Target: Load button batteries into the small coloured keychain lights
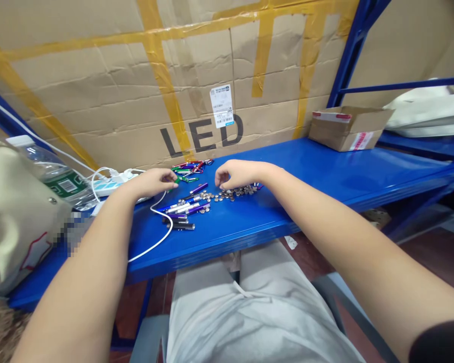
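Observation:
My left hand (155,182) is closed at the left of the blue table, its fingers pinching a small green tube (177,180) that shows only in part. Over a scattered heap of small silvery button batteries (236,192) hovers my right hand (240,174), thumb and fingers curled together; anything between them is too small to make out. Between the hands and nearer the front lie several slim metal tubes (183,206) in purple, blue, black and silver. Behind my left hand is a pile of coloured tubes with clips (192,166).
A white cable (162,247) curves across the blue table (287,166) to a power strip (109,186). At the left stand a plastic bottle (62,174) and a cream bag (18,217). An open cardboard box (344,132) sits back right. A large LED carton (136,101) backs the table.

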